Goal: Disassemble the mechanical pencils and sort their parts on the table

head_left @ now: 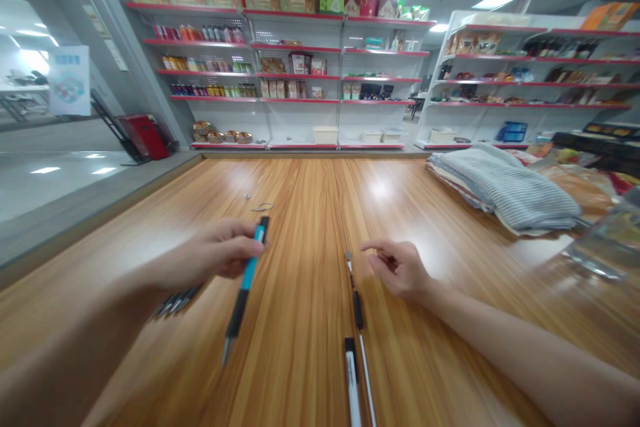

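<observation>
The far ends of a few dark pens (177, 301) are hidden by the left forearm, and their number cannot be made out. A white pen barrel (353, 380) and a slim white rod (367, 380) are cut off by the lower edge, and a clear glass (607, 243) is cut off at the right. A blue pen (249, 267), slightly blurred, is pinched near its black upper end between the thumb and fingers of the left hand (226, 248); it is held tilted above the tabletop (300, 247), its tapered metallic tip pointed down. The right hand (397, 267) is half curled, index finger and thumb parted, just beside small, hard-to-identify parts (349, 268) and a black tubular grip (358, 310). Wood grain is shown across the glossy tabletop. Beyond the left hand, a thin, curved loop (263, 207) is seen; at the right, soft striped cloth (505, 183) is folded and stacked.
</observation>
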A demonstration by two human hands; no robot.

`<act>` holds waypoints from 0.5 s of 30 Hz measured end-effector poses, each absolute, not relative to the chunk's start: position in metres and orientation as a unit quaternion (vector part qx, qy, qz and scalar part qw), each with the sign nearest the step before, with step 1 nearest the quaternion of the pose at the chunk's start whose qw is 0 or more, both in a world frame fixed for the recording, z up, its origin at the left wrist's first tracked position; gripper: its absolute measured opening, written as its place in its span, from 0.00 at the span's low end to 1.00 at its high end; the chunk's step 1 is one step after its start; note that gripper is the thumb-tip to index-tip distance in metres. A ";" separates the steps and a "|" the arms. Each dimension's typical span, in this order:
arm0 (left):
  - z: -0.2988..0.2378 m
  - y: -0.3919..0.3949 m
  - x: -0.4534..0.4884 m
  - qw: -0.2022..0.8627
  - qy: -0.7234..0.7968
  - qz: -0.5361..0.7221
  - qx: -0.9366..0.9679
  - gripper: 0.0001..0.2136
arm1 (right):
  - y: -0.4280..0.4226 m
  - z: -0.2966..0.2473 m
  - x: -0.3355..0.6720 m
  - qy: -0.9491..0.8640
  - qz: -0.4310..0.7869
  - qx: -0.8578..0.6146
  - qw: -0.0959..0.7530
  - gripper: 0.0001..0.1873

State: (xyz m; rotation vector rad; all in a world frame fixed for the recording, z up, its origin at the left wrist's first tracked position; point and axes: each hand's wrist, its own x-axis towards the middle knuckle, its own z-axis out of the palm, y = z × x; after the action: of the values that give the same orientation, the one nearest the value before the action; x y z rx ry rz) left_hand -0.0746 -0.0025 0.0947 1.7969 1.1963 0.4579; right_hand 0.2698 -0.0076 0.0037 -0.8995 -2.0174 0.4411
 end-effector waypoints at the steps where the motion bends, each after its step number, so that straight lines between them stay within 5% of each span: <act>1: 0.079 -0.008 -0.053 0.542 0.432 0.161 0.702 0.15 | -0.010 0.003 0.268 -0.831 0.156 -0.337 0.414 0.15; 6: 0.028 -0.021 0.008 0.590 0.359 0.117 0.714 0.10 | -0.022 0.004 0.256 -0.906 0.053 -0.251 0.336 0.24; 15: 0.034 -0.026 0.010 0.619 0.287 0.082 0.726 0.12 | -0.034 0.011 0.239 -0.924 -0.003 -0.250 0.288 0.11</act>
State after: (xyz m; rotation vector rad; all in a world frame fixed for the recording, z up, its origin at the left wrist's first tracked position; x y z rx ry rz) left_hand 0.0103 -0.0259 0.0336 1.6711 0.6604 0.1897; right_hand 0.2394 -0.0344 0.0109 -0.6677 -2.4685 -0.0071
